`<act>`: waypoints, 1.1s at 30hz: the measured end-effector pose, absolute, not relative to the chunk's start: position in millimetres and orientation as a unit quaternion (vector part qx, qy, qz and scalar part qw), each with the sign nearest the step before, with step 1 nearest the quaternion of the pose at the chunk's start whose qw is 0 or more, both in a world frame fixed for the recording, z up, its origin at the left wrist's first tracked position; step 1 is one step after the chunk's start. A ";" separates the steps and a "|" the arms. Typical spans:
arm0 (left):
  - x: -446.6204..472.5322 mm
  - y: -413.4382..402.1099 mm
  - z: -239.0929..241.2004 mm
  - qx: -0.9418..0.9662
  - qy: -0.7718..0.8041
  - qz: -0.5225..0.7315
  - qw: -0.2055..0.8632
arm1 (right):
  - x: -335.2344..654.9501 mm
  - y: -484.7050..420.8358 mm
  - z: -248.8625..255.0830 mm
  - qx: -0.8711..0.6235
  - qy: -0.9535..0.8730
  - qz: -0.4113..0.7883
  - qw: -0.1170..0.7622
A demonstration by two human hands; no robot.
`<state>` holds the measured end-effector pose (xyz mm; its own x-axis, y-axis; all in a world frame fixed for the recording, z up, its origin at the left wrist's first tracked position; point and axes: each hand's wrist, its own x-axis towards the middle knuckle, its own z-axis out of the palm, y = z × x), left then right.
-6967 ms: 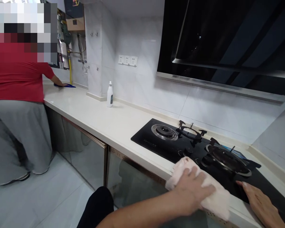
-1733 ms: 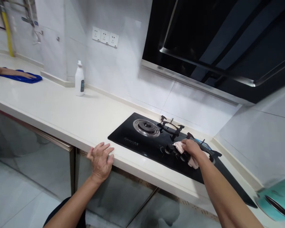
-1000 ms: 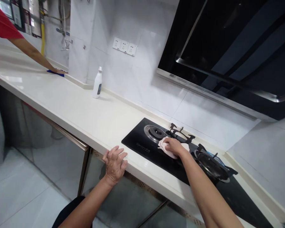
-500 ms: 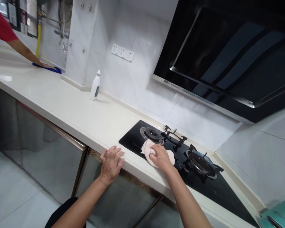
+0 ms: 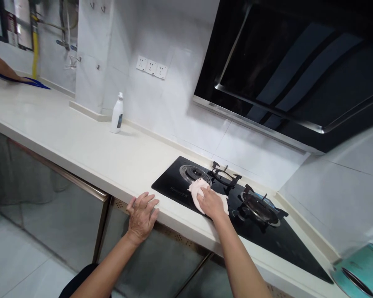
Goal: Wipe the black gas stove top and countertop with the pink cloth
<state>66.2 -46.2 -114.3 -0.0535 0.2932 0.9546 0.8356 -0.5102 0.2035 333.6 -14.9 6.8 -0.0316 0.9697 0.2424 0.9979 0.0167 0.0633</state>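
Note:
My right hand [image 5: 211,202] grips a pale pink cloth [image 5: 197,193], pressed onto the black glass gas stove [image 5: 170,186]. The cloth lies just in front of the left burner [image 5: 193,174], touching or nearly touching its ring. A loose pan support [image 5: 225,176] stands behind the cloth, off the left burner. On the right burner [image 5: 261,211] another pan support is in place. My left hand [image 5: 143,216] rests with spread fingers on the front edge of the countertop [image 5: 105,165], left of the stove, holding nothing.
A white bottle [image 5: 116,116] stands on the counter by the wall. Above the stove hangs a black range hood [image 5: 279,74]. At the far left a co-worker's arm [image 5: 1,66] presses a blue cloth [image 5: 37,82] on the counter. A teal container [image 5: 360,269] sits at the lower right.
My right hand has shifted the pink cloth slightly towards the back of the stove. The co-worker's blue cloth has slid left. My view has turned a little; my left hand stays on the edge.

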 end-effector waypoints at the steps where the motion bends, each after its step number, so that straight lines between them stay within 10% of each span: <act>1: 65.7 -46.5 -114.1 -0.649 -0.435 -0.580 0.233 | 333.6 -21.3 6.7 -0.689 -0.713 -0.110 0.067; 15: 75.3 -54.7 -112.1 -0.637 -0.458 -0.590 0.188 | 331.9 -99.9 -13.7 -0.661 -0.735 -0.135 0.062; 33: 79.5 -64.8 -110.6 -0.639 -0.478 -0.586 0.140 | 226.0 39.3 12.1 -0.614 -0.787 -0.063 0.016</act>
<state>79.5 -64.8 -110.6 -0.1428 0.4467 0.8832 0.7757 -0.5037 0.3802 226.0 39.3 12.1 -0.2458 0.9639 0.1020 0.9679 0.2385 0.0793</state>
